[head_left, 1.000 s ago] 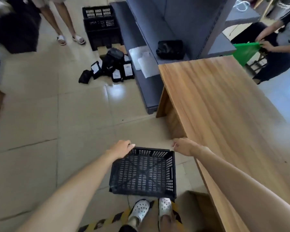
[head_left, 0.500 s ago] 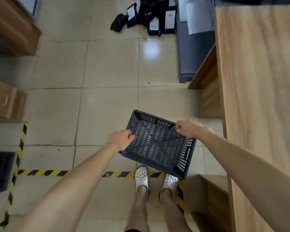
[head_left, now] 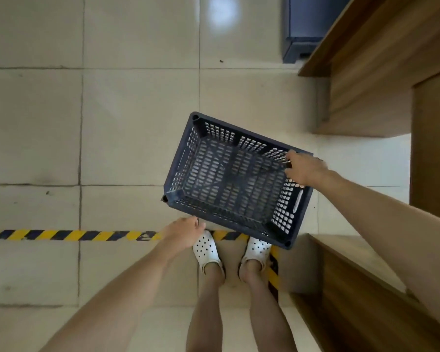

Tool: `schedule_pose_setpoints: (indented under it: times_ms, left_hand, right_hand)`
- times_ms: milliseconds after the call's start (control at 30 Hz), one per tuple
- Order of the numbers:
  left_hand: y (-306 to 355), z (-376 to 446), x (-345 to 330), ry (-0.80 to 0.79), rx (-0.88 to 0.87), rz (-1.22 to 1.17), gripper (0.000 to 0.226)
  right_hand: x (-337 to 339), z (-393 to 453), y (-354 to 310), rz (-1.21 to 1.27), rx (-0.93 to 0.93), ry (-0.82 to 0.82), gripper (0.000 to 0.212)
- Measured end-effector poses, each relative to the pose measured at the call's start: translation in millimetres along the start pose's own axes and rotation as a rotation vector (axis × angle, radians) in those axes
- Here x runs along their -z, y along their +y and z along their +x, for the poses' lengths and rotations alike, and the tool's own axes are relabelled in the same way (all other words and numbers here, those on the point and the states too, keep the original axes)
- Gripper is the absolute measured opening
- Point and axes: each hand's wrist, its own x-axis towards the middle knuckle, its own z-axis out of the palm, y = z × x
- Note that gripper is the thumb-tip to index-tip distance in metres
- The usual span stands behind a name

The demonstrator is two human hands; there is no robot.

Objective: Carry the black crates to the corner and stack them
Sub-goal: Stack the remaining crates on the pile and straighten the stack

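One black perforated crate (head_left: 229, 179) hangs tilted above the tiled floor, open side up and empty, in front of my feet. My right hand (head_left: 305, 170) grips its far right rim, fingers hooked over the edge. At the crate's near left rim, my left hand (head_left: 183, 232) has its fingers curled against the lower edge. The other crates are out of view.
A wooden counter (head_left: 391, 59) runs along the right, with a lower wooden ledge (head_left: 361, 283) beside my right leg. A dark blue shelf base (head_left: 300, 47) stands at the top right. Yellow-black hazard tape (head_left: 61, 235) crosses the floor under my white shoes (head_left: 206, 250).
My head has tipped further down, so the far crates and bags have left the view. The crate has turned and lifted; my left hand has slid from its left side to the near edge.
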Motion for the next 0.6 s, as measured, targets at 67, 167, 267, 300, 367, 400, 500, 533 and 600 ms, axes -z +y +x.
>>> schedule_pose_setpoints:
  times_ms: [67, 167, 267, 300, 367, 400, 500, 533, 600]
  left_hand:
    - [-3.3, 19.1, -20.7, -0.079, 0.033, -0.068, 0.048]
    - [-3.1, 47.0, -43.1, -0.166, 0.077, -0.24, 0.057]
    - [5.1, 73.4, -60.8, -0.245, 0.174, -0.509, 0.066]
    - [9.2, 82.0, -66.7, -0.273, 0.219, -0.641, 0.07]
    - [19.2, 96.2, -77.4, -0.301, 0.317, -0.868, 0.075]
    - [23.0, 102.1, -83.2, -0.312, 0.355, -0.932, 0.076]
    - [30.9, 111.1, -98.9, -0.374, 0.429, -1.188, 0.081]
    - [32.9, 112.5, -101.9, -0.371, 0.446, -1.291, 0.083]
    - [33.5, 115.4, -105.7, -0.327, 0.479, -1.459, 0.085]
  right_hand:
    - [-5.6, 24.1, -3.2, 0.001, 0.012, 0.041, 0.048]
    - [-16.6, 60.1, -8.0, 0.029, 0.007, 0.077, 0.054]
    - [-31.6, 91.3, -12.8, -0.007, -0.002, 0.006, 0.059]
    - [-37.7, 99.8, -14.1, -0.029, -0.001, -0.016, 0.061]
    - [-47.7, 113.9, -17.1, -0.055, -0.004, -0.03, 0.068]
    - [-51.6, 119.9, -18.5, -0.06, -0.01, -0.019, 0.072]
    - [-58.8, 137.0, -22.3, -0.045, -0.044, 0.053, 0.078]
    - [-59.6, 143.1, -22.3, -0.032, -0.05, 0.069, 0.079]
    - [-59.7, 153.8, -20.8, 0.014, -0.051, 0.05, 0.079]
